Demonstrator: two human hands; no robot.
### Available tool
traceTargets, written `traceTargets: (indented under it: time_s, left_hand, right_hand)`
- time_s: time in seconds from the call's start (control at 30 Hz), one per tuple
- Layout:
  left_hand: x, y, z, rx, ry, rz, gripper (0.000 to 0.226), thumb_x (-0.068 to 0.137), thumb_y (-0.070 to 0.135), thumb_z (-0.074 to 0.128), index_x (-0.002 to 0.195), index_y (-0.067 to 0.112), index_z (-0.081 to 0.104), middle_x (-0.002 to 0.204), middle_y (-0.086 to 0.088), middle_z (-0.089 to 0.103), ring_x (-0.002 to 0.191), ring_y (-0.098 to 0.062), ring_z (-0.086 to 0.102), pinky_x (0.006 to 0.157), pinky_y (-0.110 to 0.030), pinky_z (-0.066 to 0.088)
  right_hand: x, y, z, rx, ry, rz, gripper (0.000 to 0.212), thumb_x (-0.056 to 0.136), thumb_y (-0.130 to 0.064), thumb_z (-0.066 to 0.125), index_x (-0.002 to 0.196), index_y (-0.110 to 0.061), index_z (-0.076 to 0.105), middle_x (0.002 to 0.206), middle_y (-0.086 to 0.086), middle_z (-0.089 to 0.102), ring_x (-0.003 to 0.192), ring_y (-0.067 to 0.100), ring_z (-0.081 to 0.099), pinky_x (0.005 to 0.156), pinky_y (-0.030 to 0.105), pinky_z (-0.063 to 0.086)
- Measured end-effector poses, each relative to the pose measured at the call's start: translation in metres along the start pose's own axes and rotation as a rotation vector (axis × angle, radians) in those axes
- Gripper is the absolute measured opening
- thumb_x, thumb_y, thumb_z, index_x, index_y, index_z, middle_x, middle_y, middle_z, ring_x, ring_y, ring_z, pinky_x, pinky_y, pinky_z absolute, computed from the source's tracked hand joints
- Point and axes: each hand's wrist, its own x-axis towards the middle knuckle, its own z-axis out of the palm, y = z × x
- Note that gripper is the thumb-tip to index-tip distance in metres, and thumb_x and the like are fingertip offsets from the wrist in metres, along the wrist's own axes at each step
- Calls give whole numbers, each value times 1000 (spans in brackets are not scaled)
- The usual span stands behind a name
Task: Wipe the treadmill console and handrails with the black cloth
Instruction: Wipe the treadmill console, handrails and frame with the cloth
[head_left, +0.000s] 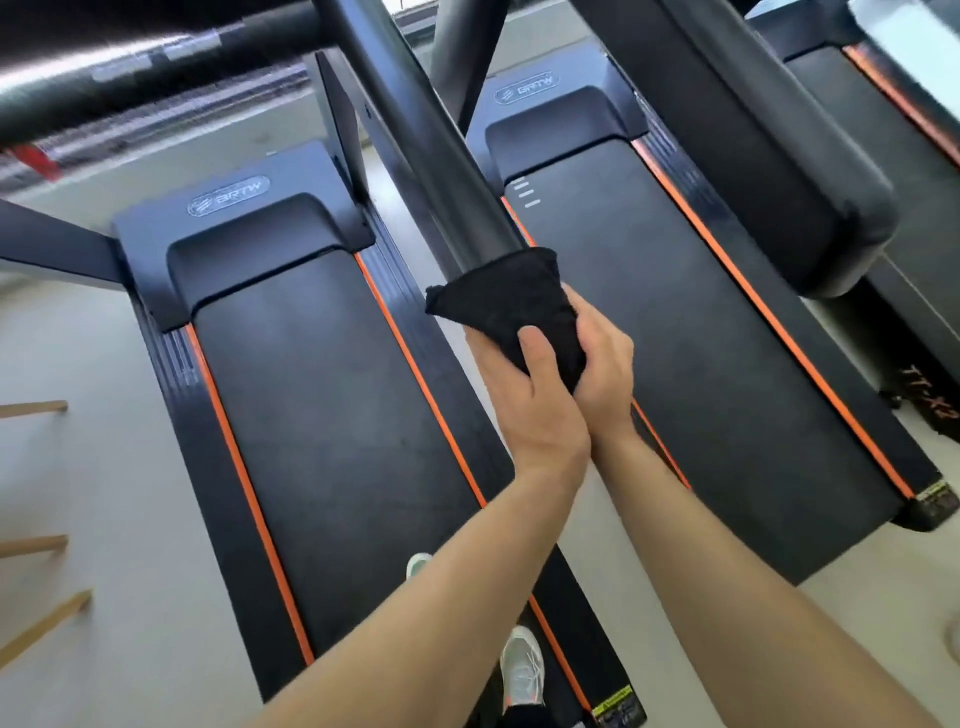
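Both hands clamp the black cloth (511, 306) around the handrail (415, 145) end. The left hand (524, 400) is closed on it beside the right hand (605, 358), likely for full contact.

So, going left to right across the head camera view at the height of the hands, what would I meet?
Wooden bars → left treadmill belt → left hand → black cloth → right hand → right treadmill belt.

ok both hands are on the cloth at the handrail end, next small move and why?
Probably slide the black cloth up the handrail. Left hand and right hand clasp it around the rail's near end, and the whole bar beyond it is uncovered.
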Motion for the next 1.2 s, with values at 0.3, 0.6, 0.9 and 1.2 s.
traceTargets:
  time_s: [0.3, 0.6, 0.9, 1.2]
  left_hand:
    - [42, -22, -9, -255, -92, -95, 71, 91, 48, 54, 155, 29, 30, 156, 2, 41, 142, -18, 41, 118, -46, 32]
    - [-8, -12, 7, -236, 161, -425, 61, 95, 59, 38, 141, 23, 54, 134, 3, 63, 121, -16, 60, 110, -38, 44]
    - [13, -6, -9, -316, 52, -494, 47, 101, 50, 44, 122, 16, 68, 112, -1, 76, 107, -20, 69, 93, -32, 55]
    - [27, 26, 6, 134, -9, -325, 67, 95, 51, 36, 156, 28, 22, 157, 2, 37, 140, -17, 38, 119, -37, 27]
  right_hand:
    - [-38, 12, 12, 81, 19, -57, 44, 100, -40, 38, 144, -37, 41, 144, -4, 50, 136, 21, 47, 110, 55, 39]
    - [12, -1, -5, 260, -153, 143, 48, 93, -26, 45, 137, -10, 59, 135, 3, 64, 128, 14, 57, 112, 38, 41]
    - [-43, 5, 6, -22, -46, 70, 52, 100, -45, 34, 149, -29, 37, 147, -18, 42, 138, 0, 38, 116, 31, 31]
    - [24, -22, -4, 170, -94, 445, 29, 101, -29, 53, 93, -18, 79, 91, -5, 78, 91, 10, 72, 86, 29, 55]
